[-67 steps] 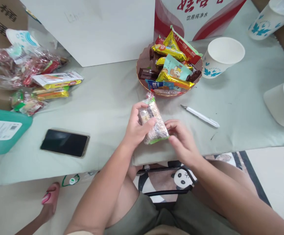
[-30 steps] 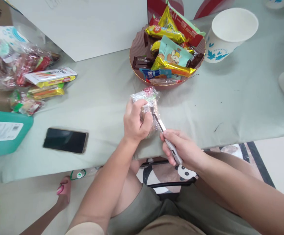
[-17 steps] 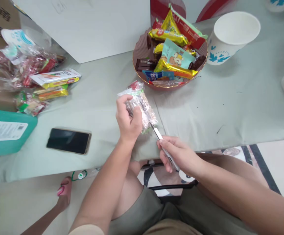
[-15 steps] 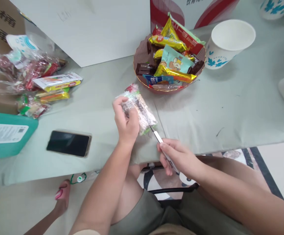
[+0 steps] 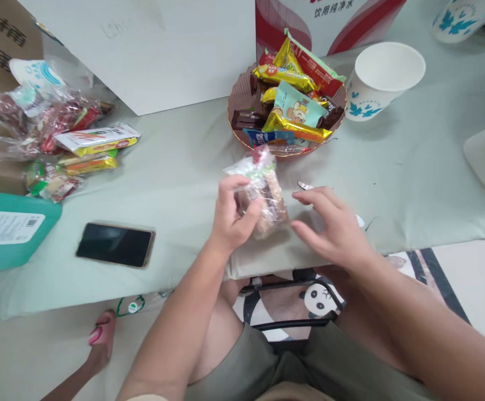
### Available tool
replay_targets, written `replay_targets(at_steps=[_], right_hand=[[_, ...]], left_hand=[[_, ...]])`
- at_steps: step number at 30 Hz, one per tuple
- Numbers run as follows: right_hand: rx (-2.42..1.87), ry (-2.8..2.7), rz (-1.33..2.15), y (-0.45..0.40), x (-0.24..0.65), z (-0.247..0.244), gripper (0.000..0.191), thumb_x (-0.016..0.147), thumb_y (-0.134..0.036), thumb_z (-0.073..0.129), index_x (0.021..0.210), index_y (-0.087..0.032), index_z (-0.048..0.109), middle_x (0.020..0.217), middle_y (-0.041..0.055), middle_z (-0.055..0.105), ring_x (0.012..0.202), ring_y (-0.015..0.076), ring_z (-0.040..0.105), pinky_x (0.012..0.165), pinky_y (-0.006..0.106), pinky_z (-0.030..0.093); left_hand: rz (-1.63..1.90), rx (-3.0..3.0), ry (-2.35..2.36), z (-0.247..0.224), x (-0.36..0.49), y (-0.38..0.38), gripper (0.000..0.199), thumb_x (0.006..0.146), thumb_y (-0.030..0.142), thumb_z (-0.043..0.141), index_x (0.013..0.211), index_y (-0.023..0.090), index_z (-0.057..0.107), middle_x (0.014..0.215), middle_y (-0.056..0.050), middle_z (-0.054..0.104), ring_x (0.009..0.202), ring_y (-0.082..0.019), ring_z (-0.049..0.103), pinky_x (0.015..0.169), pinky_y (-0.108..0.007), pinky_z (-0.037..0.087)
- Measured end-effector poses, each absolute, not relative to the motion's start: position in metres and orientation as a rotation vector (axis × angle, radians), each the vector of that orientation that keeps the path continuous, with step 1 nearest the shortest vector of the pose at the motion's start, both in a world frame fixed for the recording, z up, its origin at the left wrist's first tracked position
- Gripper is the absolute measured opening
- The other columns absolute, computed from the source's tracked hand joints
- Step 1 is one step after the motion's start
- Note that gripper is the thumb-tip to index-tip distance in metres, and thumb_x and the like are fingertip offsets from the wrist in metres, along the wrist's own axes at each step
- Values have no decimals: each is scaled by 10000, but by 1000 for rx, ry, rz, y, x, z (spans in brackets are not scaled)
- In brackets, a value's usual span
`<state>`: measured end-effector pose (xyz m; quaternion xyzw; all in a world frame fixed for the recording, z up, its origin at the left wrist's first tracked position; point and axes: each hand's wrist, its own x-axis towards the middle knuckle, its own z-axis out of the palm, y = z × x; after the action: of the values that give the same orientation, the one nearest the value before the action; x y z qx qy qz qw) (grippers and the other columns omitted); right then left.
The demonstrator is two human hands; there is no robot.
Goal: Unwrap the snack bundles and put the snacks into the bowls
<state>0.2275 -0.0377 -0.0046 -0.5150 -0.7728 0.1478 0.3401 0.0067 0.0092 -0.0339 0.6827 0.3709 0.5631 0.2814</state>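
Note:
My left hand [image 5: 234, 214] grips a clear plastic snack packet [image 5: 272, 203] between thumb and fingers. Tan and dark brown pieces show through its wrapper, with green and red print near the far end. Just to its right, my right hand [image 5: 332, 225] is open, thumb and fingers spread apart. A slim knife [image 5: 305, 186] with a white handle lies on the table beneath that hand; only its metal tip and the handle's far end show. Beyond the packet stands a brown gold-rimmed bowl [image 5: 238, 97] of wrapped snacks.
White paper cups [image 5: 387, 72] stand at the right. A black phone [image 5: 116, 244] lies at left, near a green container [image 5: 12, 228] and a pile of wrapped snacks [image 5: 58, 125]. White boxes [image 5: 175, 55] line the back. Someone's foot in a pink slipper [image 5: 102, 331] is below.
My right hand has let go of the knife, which now lies on the table, and has opened beside the packet. My left hand has shifted right with the packet.

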Motion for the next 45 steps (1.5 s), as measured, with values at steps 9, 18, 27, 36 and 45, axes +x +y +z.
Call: replay_targets(at_steps=[9, 18, 27, 36, 45], right_hand=[[-1224, -1962, 436, -47, 209, -5, 93, 965, -163, 609, 909, -232, 636, 869, 31, 638, 793, 171, 637, 694, 306, 510], [-819, -2148, 423, -52, 213, 12, 88, 904, -140, 613, 880, -223, 630, 958, 55, 657, 909, 199, 610, 788, 367, 485], [-1158, -1760, 527, -44, 230, 13, 192, 897, -328, 663, 1069, -270, 602, 976, 79, 651, 870, 236, 637, 738, 400, 528], [-1436, -1533, 910, -40, 228, 18, 264, 941, -414, 633, 753, -231, 652, 661, 14, 645, 595, 147, 579, 572, 292, 489], [-1394, -831, 1154, -30, 223, -10, 194, 918, -420, 605, 1005, -261, 537, 876, -4, 584, 674, 115, 606, 547, 234, 506]], left_hand=[[1316, 1831, 1025, -31, 18, 2, 289, 985, 373, 617, 1228, 298, 481, 1030, 6, 544, 654, -82, 429, 602, -228, 405], [1428, 900, 1063, -20, 15, 17, 594, 792, 408, 814, 1249, 346, 440, 942, 31, 630, 715, -131, 626, 739, -285, 552], [1177, 1058, 911, -5, -5, 11, 731, 640, 420, 933, 1237, 322, 523, 876, 15, 662, 658, -142, 647, 613, -267, 548], [506, 1355, 775, 4, -8, -6, 763, 707, 311, 871, 1405, 250, 567, 1146, -98, 747, 963, -255, 753, 812, -327, 610], [935, 1266, 879, -9, 16, 1, 547, 735, 508, 861, 1138, 189, 674, 1095, -92, 747, 964, -233, 725, 846, -313, 591]])
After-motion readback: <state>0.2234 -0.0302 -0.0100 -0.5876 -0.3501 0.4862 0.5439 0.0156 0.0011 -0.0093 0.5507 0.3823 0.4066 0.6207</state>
